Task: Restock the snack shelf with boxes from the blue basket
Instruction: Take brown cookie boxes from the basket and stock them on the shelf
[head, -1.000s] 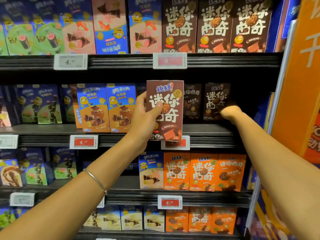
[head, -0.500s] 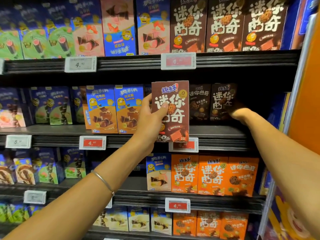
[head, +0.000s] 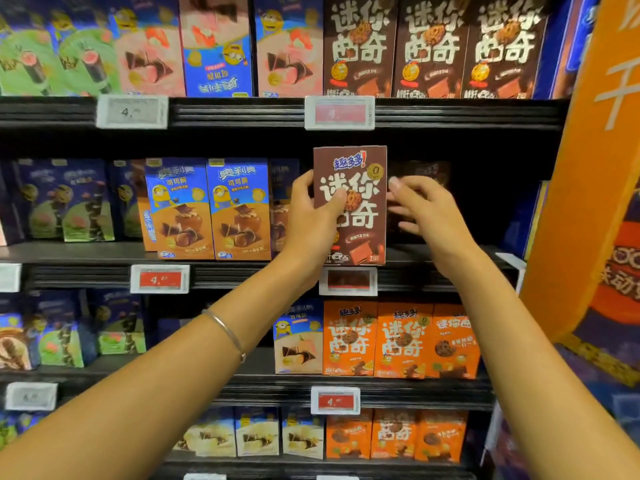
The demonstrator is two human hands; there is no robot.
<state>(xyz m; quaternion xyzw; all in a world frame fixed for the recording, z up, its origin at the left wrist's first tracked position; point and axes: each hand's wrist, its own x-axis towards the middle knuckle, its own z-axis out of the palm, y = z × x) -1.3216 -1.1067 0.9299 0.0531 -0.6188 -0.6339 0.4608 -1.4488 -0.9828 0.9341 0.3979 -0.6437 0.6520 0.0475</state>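
Observation:
A tall brown cookie box [head: 360, 230] with white characters stands upright at the front edge of the middle shelf [head: 242, 252]. My left hand [head: 311, 216] grips its left side, thumb across the front. My right hand [head: 426, 209] hovers at the box's right edge with fingers spread, fingertips touching or almost touching it. Behind my right hand, a dim brown box [head: 426, 171] sits deep in the shelf bay. The blue basket is out of view.
Two blue and orange wafer boxes [head: 207, 209] stand left of the brown box. Brown boxes [head: 433, 46] fill the shelf above, orange boxes [head: 398, 341] the shelf below. An orange banner [head: 588, 168] borders the shelving on the right. Price tags [head: 348, 280] line the shelf edges.
My right hand came out from deep in the shelf bay and moved left to the brown box's right edge. My left hand kept hold of the box, now lower, at the shelf edge.

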